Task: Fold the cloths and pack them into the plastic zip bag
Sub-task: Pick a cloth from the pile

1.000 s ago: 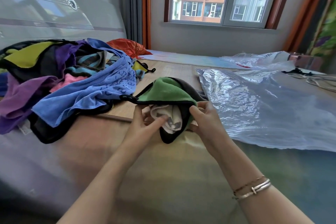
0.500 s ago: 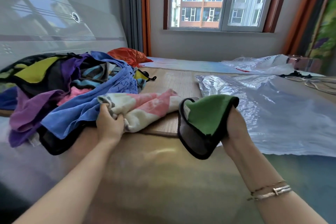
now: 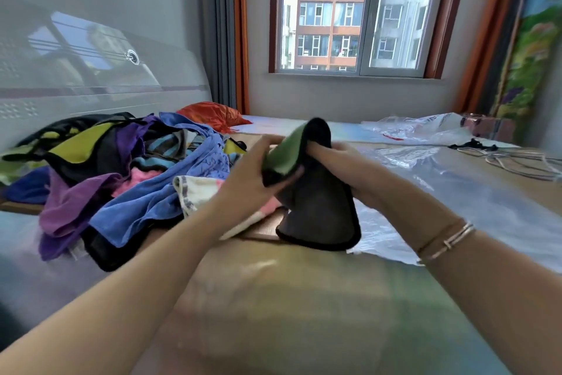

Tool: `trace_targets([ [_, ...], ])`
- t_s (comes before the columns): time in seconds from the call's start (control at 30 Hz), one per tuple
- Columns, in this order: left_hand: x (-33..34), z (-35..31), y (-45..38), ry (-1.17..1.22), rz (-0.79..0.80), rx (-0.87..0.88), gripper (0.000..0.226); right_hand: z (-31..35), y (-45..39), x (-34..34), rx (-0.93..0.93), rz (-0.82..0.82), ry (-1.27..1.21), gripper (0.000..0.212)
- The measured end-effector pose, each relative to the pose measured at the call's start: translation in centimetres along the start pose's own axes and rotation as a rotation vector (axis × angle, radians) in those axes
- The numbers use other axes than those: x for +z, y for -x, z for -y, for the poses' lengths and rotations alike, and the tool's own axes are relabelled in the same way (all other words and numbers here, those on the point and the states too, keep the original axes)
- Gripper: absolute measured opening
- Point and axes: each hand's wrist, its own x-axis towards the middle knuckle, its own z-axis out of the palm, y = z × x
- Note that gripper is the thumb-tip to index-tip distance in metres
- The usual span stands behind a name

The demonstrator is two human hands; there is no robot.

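Observation:
A green and grey cloth with black edging (image 3: pixel 319 207) hangs in the air above the bed's near edge. My left hand (image 3: pixel 255 174) grips its left upper corner, and my right hand (image 3: pixel 337 158) grips its top from the right. A white and pink cloth (image 3: pixel 200 189) lies on the bed below my left hand. A pile of coloured cloths (image 3: pixel 121 167) sits to the left. The large clear plastic zip bag (image 3: pixel 456 192) lies flat on the bed to the right.
An orange bag (image 3: pixel 213 114) lies behind the pile. Crumpled clear plastic (image 3: pixel 419 128) and white cables (image 3: pixel 517 158) lie at the far right. A glossy headboard (image 3: pixel 91 70) rises on the left, and a window is straight ahead.
My left hand let go of the white and pink cloth and moved right to take the green cloth. My right hand lifted that cloth, which now hangs open between both hands.

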Motion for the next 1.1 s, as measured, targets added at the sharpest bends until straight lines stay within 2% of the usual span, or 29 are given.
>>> trace_targets([
  [0.03,-0.6,-1.3,-1.0,0.017,-0.097,-0.008,0.017,1.5,0.1,-0.8,-0.004,0.007,0.050,0.025],
  [0.07,-1.3,-2.5,-1.8,0.032,-0.172,-0.054,0.011,2.8,0.3,-1.8,-0.006,0.021,0.117,0.026],
  [0.17,-3.3,-4.6,-3.9,0.066,-0.246,-0.241,0.008,6.2,1.2,-5.0,-0.023,0.155,0.379,0.027],
  [0.27,-4.7,-5.8,-5.3,0.048,-0.269,-0.264,0.014,8.3,2.0,-7.6,0.004,0.239,0.608,0.029],
  [0.37,-6.1,-6.4,-6.2,-0.023,-0.264,-0.267,0.026,9.1,2.6,-9.6,0.060,0.353,0.734,0.029],
  [0.43,-7.5,-6.2,-6.4,0.018,-0.235,-0.307,0.031,9.0,2.8,-10.7,0.090,0.367,0.785,0.017],
  [0.5,-8.8,-5.6,-6.2,0.025,-0.170,-0.367,0.029,8.6,2.7,-11.5,0.118,0.355,0.777,0.011],
  [0.6,-10.8,-4.1,-5.6,-0.063,-0.074,-0.381,0.017,8.3,2.3,-12.0,0.144,0.293,0.790,0.013],
  [0.63,-11.5,-3.6,-5.4,-0.115,-0.041,-0.369,0.010,8.1,2.0,-12.0,0.150,0.264,0.775,0.015],
  [0.67,-12.0,-3.3,-5.3,-0.164,0.007,-0.346,0.013,7.9,1.6,-11.8,0.154,0.234,0.746,0.017],
  [0.73,-12.7,-2.2,-5.3,-0.244,0.088,-0.352,0.028,7.4,0.3,-11.3,0.152,0.164,0.668,0.020],
  [0.8,-13.0,-1.3,-5.7,-0.214,0.088,-0.470,0.014,7.0,-1.0,-10.6,0.172,0.122,0.569,0.022],
  [0.83,-13.1,-0.9,-5.8,-0.165,0.083,-0.588,0.008,6.9,-1.7,-10.3,0.201,0.122,0.494,0.025],
  [0.93,-13.6,0.1,-6.4,0.104,0.100,-0.862,0.018,6.3,-4.1,-9.7,0.297,0.132,0.263,0.032],
  [1.0,-14.0,1.1,-7.0,0.244,0.113,-0.925,0.025,5.8,-5.8,-9.3,0.336,0.142,0.132,0.033],
  [1.1,-13.7,3.3,-8.2,0.353,0.083,-0.919,0.021,5.1,-8.2,-8.7,0.362,0.146,-0.008,0.031],
])
